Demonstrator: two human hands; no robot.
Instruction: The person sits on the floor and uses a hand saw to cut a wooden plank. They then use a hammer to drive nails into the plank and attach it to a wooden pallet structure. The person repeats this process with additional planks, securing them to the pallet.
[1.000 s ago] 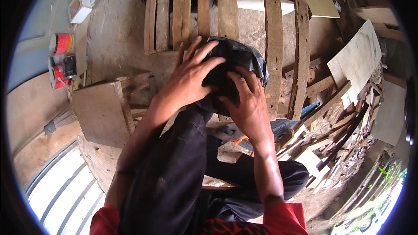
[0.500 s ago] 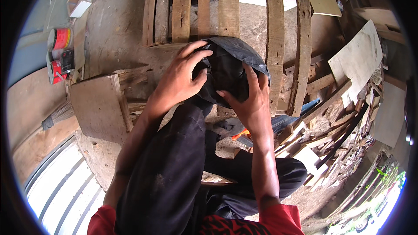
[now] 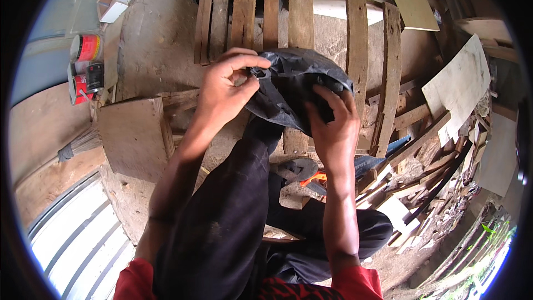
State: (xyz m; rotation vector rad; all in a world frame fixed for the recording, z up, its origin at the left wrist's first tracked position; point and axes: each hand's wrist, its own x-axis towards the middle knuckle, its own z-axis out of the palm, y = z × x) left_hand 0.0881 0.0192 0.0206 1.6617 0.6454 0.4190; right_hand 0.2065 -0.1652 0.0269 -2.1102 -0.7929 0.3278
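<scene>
Pinches the left edge of a black plastic bag (image 3: 288, 94) between thumb and fingers of the left hand (image 3: 223, 86); grasps its right side with the right hand (image 3: 337, 128) (fingertips at a dark fold). Holds it between both hands, just beyond dark trousers (image 3: 225, 216), near wooden slats (image 3: 300, 11). Shows dusty floor (image 3: 158, 44), scrap wood (image 3: 413, 183) heaped right, red cans (image 3: 88, 48) left, a small white box (image 3: 112, 4) farther off.

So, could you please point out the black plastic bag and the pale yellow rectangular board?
Black plastic bag (image 3: 290, 86), head view: its dark, folded middle.
Pale yellow rectangular board (image 3: 411, 4), head view: middle of its face.
</scene>
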